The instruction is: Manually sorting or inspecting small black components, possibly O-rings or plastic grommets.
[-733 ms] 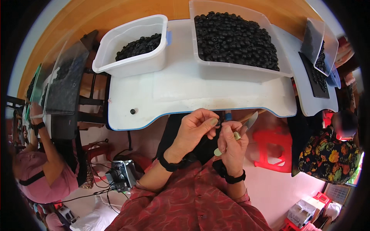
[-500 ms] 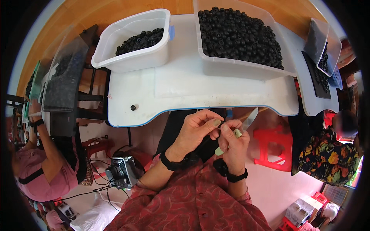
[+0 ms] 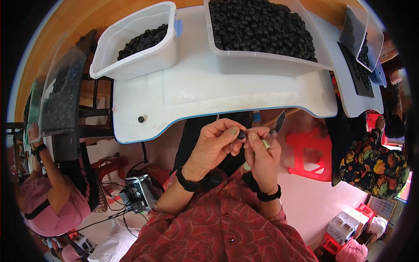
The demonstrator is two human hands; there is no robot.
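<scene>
Above my lap, just in front of the table edge, my left hand (image 3: pixel 214 144) pinches a small round black part (image 3: pixel 241 135) between thumb and fingertips. My right hand (image 3: pixel 264 155) is wrapped round a knife with a pale green handle; its blade (image 3: pixel 278 124) points up and to the right, away from the black part. The right thumb and fingertips come close to the black part; whether they touch it I cannot tell. Most of the handle is hidden inside the right hand. One loose black part (image 3: pixel 141 119) lies on the white table (image 3: pixel 196 94) to the left.
At the far side stand a small white tub (image 3: pixel 135 65) and a larger translucent bin (image 3: pixel 275 63), both holding black parts. A red stool (image 3: pixel 309 155) stands to the right. Co-workers sit at left (image 3: pixel 56 192) and right (image 3: pixel 371 168). Cables run across the floor at lower left.
The black part now shows plainly at my left fingertips, where the thumb largely covered it before. The knife blade points slightly more upward. The table and bins have shifted up and left in view.
</scene>
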